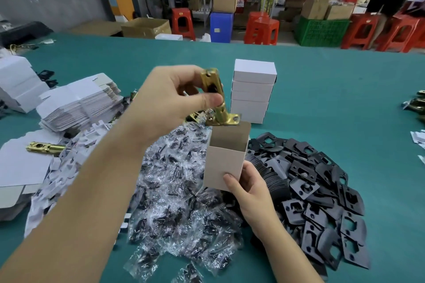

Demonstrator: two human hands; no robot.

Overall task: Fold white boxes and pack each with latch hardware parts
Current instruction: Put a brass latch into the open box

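Box (224,163): white, upright, mouth open upward, gripped low in your right hand (249,193). Brass latch (216,96): pinched in your left hand (165,103), long axis near vertical, lower end just above box mouth, slightly left.

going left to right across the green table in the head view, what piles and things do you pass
Flat unfolded box blanks → brass latch lying loose → pile of clear screw packets → open white box gripped by the right hand → heap of black strike plates.
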